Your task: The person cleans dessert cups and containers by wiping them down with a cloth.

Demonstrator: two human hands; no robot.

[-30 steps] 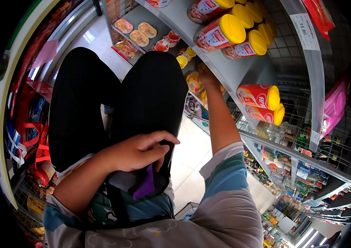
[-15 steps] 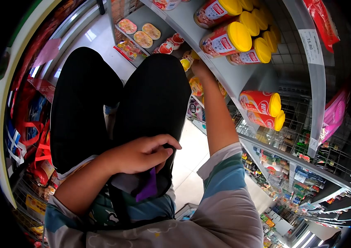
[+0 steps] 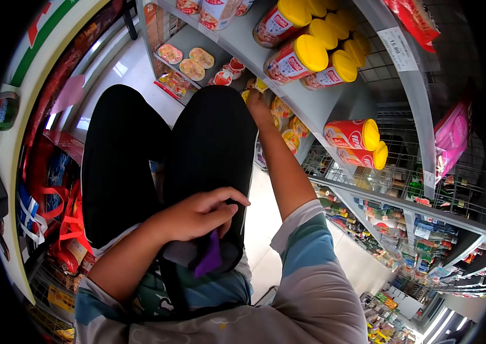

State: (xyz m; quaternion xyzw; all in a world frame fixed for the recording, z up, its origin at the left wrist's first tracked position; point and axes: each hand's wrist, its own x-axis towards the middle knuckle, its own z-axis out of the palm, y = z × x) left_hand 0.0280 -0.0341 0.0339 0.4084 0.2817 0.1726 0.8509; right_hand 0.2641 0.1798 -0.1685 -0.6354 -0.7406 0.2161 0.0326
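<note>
My right hand reaches down to a lower shelf, beside small yellow cups. Its fingers are largely hidden, so I cannot see whether they grip a cup. More round packs with yellow and orange lids sit on that shelf beside my forearm. My left hand rests palm down across my right thigh, its index finger stretched out and the thumb apart, holding nothing visible. A purple piece of cloth or strap shows just below it.
Above my right arm, a grey shelf carries tubs with yellow lids and red canisters. Oval packs and red-lidded cups stand further along the lower shelf. Red bags hang at left.
My right hand has shifted slightly left and down in view, still at the lower shelf. The view has tilted a little, showing more round packs. My left hand stays put on the thigh.
</note>
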